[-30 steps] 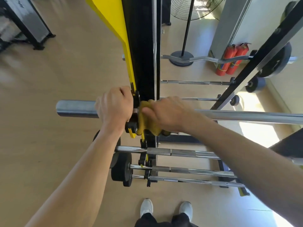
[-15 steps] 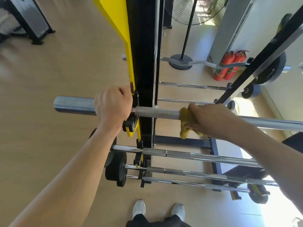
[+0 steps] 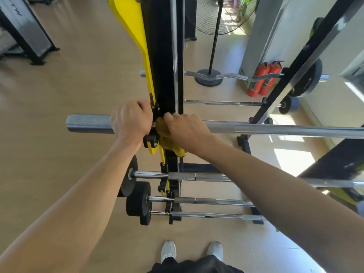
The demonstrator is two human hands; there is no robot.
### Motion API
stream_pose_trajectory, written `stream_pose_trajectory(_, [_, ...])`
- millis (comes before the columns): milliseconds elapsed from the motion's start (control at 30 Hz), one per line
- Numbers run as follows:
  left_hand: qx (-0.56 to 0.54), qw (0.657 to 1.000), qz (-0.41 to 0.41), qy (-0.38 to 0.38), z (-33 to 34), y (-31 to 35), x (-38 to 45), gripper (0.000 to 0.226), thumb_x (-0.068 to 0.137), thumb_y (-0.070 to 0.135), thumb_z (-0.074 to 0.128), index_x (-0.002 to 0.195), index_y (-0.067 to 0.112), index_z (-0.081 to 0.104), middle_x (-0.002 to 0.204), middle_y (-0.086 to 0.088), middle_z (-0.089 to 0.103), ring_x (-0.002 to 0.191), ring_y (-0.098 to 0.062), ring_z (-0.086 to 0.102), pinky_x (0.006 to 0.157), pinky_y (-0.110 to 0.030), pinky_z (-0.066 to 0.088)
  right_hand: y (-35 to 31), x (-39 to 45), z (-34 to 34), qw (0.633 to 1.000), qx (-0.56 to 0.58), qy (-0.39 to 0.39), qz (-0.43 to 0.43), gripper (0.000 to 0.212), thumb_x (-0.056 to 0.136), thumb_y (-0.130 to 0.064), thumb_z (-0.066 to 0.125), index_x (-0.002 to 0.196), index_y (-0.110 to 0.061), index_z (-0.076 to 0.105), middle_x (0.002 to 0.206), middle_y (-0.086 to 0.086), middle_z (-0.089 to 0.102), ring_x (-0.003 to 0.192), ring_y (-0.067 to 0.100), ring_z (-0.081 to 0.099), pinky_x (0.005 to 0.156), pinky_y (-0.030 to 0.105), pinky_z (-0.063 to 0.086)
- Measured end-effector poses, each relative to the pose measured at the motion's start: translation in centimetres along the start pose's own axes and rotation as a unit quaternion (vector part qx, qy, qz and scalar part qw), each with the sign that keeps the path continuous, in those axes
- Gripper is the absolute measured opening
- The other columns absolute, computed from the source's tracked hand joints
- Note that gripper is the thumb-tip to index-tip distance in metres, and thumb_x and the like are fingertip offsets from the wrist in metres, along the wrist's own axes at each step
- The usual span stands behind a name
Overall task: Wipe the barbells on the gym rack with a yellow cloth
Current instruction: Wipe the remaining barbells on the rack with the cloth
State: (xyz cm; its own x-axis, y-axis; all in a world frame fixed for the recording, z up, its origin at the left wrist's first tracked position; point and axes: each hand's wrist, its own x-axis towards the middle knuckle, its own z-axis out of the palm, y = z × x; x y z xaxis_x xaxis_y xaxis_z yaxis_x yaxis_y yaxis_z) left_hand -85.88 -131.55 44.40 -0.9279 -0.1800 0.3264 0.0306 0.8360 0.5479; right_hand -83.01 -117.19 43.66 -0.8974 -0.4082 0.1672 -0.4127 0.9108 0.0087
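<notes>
Gripping barbell (image 3: pixel 275 129), r hand (image 3: pixel 185 131) clutching cloth (image 3: pixel 169 141)

Your right hand (image 3: pixel 185 131) covers most of the yellow cloth (image 3: pixel 167 138) and the barbell (image 3: pixel 275 130) beneath it. That bar runs off the picture's right edge, and the rack's black upright (image 3: pixel 163 56) is cut off at the top

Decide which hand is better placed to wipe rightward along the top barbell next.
Right: the right hand already grips the yellow cloth on the top barbell; the left hand grips its sleeve end.
</notes>
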Motion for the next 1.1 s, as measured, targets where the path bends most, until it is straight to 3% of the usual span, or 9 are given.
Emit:
stream_pose_trajectory(133, [-0.019,0.999,0.007,-0.040,-0.8,-0.1,-0.2,0.052,0.104,0.028,0.035,0.054,0.016,0.043,0.050,0.000,0.042,0.050,-0.014,0.039,0.074,-0.034,0.035,1.1,-2.3,-0.2,1.000,-0.008,0.017,-0.004,0.028,0.100,-0.026,0.052,0.125,-0.015,0.047,0.113,0.005,0.061,0.098,0.023,0.063,0.090,0.038,0.049])
stream_pose_trajectory(233, [-0.087,0.993,-0.014,-0.080,-1.2,-0.3,-0.1,0.043,0.104,0.025,0.039,0.065,0.014,0.052,0.062,-0.004,0.051,0.061,-0.018,0.049,0.077,-0.033,0.042,3.7,-5.1,-0.2,0.997,-0.065,0.026,0.022,0.032,0.098,-0.028,0.053,0.126,-0.017,0.044,0.114,0.004,0.058,0.098,0.025,0.060,0.093,0.043,0.044])
stream_pose_trajectory(300, [-0.162,0.986,0.000,0.042,-1.0,-0.1,-1.6,0.021,0.099,0.020,0.047,0.087,0.010,0.060,0.082,-0.004,0.058,0.080,-0.015,0.052,0.076,-0.026,0.043,5.1,-6.9,0.1,0.996,-0.065,0.032,0.043,0.037,0.096,-0.029,0.056,0.129,-0.019,0.042,0.116,0.003,0.057,0.101,0.025,0.058,0.097,0.045,0.040])
stream_pose_trajectory(400, [-0.256,0.933,0.167,0.189,-0.1,3.0,-5.4,0.009,0.091,0.008,0.052,0.090,0.001,0.058,0.082,-0.007,0.054,0.079,-0.017,0.048,0.074,-0.023,0.038,6.1,-9.1,0.3,0.996,-0.018,0.037,0.074,0.055,0.094,-0.029,0.061,0.143,-0.023,0.037,0.136,0.002,0.052,0.123,0.026,0.051,0.114,0.050,0.028])
stream_pose_trajectory(533, [-0.265,0.933,0.243,0.021,3.4,8.3,-7.7,0.008,0.089,0.011,0.054,0.094,0.006,0.058,0.086,0.001,0.052,0.079,-0.013,0.048,0.071,-0.020,0.041,8.3,-12.8,0.2,0.993,-0.048,0.026,0.102,0.089,0.081,-0.043,0.077,0.152,-0.027,0.027,0.149,0.002,0.042,0.139,0.028,0.040,0.118,0.066,0.010])
stream_pose_trajectory(667, [-0.207,0.947,0.239,-0.061,7.5,13.3,-8.5,0.018,0.089,0.022,0.055,0.104,0.011,0.057,0.091,0.005,0.051,0.086,-0.014,0.052,0.081,-0.034,0.053,13.1,-17.5,-1.1,0.988,-0.053,0.028,0.144,0.086,0.083,-0.043,0.076,0.152,-0.027,0.028,0.150,0.002,0.042,0.140,0.029,0.040,0.116,0.069,0.006])
stream_pose_trajectory(833, [-0.132,0.944,0.262,-0.150,12.2,21.5,-11.3,0.013,0.091,0.020,0.061,0.101,0.014,0.055,0.089,0.000,0.056,0.083,-0.018,0.056,0.079,-0.037,0.053,22.7,-25.4,-2.4,0.971,-0.028,0.024,0.235,0.061,0.096,-0.044,0.055,0.149,-0.031,0.028,0.149,-0.003,0.039,0.142,0.025,0.036,0.118,0.066,0.005])
stream_pose_trajectory(933, [-0.095,0.937,0.293,-0.164,15.1,27.7,-13.7,0.015,0.094,0.026,0.054,0.099,0.013,0.058,0.088,-0.002,0.061,0.082,-0.020,0.057,0.073,-0.035,0.049,28.4,-30.5,-3.9,0.961,-0.065,-0.052,0.262,0.069,0.088,-0.054,0.027,0.152,-0.028,0.027,0.153,0.000,0.030,0.146,0.027,0.025,0.115,0.071,0.003])
stream_pose_trajectory(1100, [0.023,0.928,0.284,-0.238,19.2,37.8,-17.2,0.042,0.099,0.042,0.036,0.094,0.011,0.063,0.085,-0.006,0.064,0.075,-0.026,0.060,0.068,-0.034,0.047,37.7,-38.1,-5.6,0.951,-0.161,-0.046,0.260,0.073,0.083,-0.025,0.067,0.147,-0.016,0.034,0.142,0.008,0.042,0.134,0.033,0.038,0.114,0.070,0.014])
